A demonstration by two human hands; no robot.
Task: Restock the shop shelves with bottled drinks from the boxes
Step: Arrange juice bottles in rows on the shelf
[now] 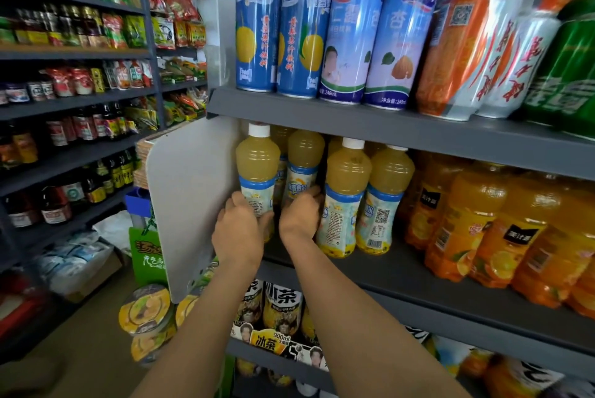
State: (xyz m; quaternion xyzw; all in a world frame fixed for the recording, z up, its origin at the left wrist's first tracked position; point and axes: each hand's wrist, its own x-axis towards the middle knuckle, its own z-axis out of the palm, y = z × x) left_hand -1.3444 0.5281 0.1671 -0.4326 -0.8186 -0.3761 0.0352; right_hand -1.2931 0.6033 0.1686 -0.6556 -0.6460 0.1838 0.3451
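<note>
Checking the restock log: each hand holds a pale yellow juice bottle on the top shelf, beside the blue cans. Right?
Not the top shelf. The head view shows the left hand and right hand each holding a pale yellow juice bottle on the middle shelf, below the blue cans.

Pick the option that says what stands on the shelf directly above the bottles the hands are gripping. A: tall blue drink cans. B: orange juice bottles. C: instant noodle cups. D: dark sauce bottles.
A: tall blue drink cans stand on the shelf above the yellow juice bottles that the left hand and right hand grip.
</note>
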